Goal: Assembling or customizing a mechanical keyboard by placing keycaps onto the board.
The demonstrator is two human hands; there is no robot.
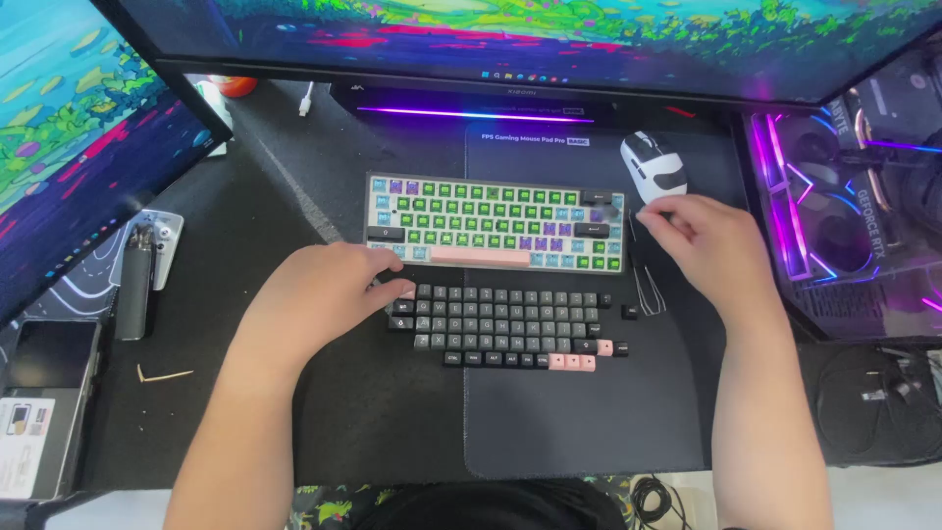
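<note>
At frame centre, the left hand (329,290) is pinching a pink keycap (406,293) beside the loose keycaps (510,324); the right hand (702,245) is gripping a wire puller (643,280) near the keyboard (496,223)

A home computer desk: a wide colourful monitor (530,39) above a black desk mat (579,412), with a glowing purple-lit glass computer case (854,206) to the monitor's right.

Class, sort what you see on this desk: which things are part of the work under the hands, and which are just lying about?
In use: keyboard; loose grey and pink keycaps; wire keycap puller; left hand; right hand.

Lying about: white mouse; monitors; lit computer case; small stick.
</note>
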